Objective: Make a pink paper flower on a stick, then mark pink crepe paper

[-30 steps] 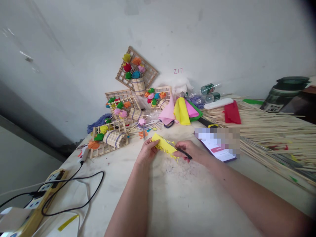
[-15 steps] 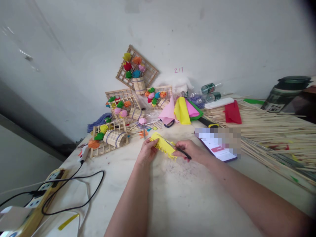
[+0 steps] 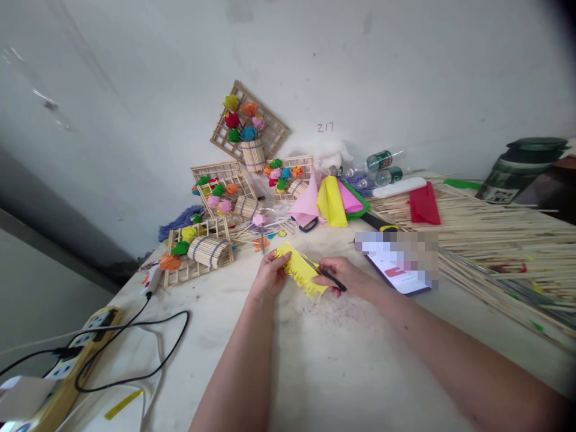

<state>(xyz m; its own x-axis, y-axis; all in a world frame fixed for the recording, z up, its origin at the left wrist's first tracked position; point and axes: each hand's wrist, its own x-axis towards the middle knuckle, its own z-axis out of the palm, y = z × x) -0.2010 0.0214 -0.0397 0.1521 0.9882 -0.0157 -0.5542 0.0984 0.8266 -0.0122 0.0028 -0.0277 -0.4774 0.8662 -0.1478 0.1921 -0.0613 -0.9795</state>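
Observation:
A strip of yellow paper (image 3: 299,270) with a fringed lower edge is held over the table by my left hand (image 3: 271,273), thumb on top at its left end. My right hand (image 3: 341,275) is closed round the black handles of the scissors (image 3: 332,279). The scissor blades point up and left, lying along the upper part of the paper. Fingertips of my right hand also come close to the paper's right end; whether they touch it I cannot tell.
Stick lattices with paper flowers (image 3: 209,251) stand at the back left. Folded coloured paper (image 3: 332,203) lies behind my hands. A phone (image 3: 396,267) and many thin sticks (image 3: 477,234) are right. A power strip (image 3: 85,342) with cables is left.
The yellow paper has shifted slightly, and its fringed edge hangs a little lower and farther right. My right hand and the scissors have moved slightly left.

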